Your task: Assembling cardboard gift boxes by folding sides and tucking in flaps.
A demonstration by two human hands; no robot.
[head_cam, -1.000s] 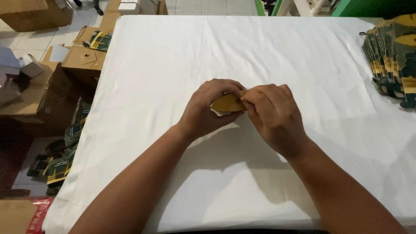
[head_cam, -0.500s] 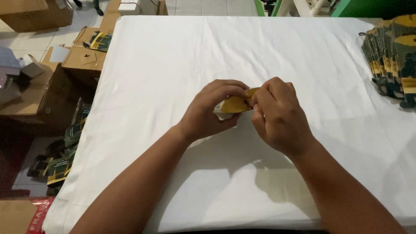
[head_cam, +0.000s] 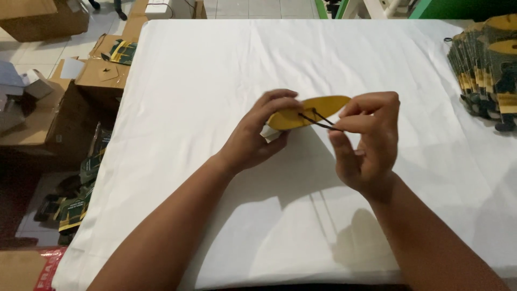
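White table (head_cam: 215,64); tag (head_cam: 309,110) half-hidden

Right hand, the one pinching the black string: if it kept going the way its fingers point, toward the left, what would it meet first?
Probably the yellow oval tag, then the left hand holding it. The right hand pinches the black string running from that tag; depth is unclear.

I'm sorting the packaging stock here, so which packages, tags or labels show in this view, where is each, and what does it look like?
Yellow oval tag: held over the white table in the left hand, black string pulled by the right hand.
Stack of tags: table's right edge, fanned, green, yellow and black.
Cardboard boxes: floor at left, brown, open.
Green-and-yellow packets: floor at lower left, piled.
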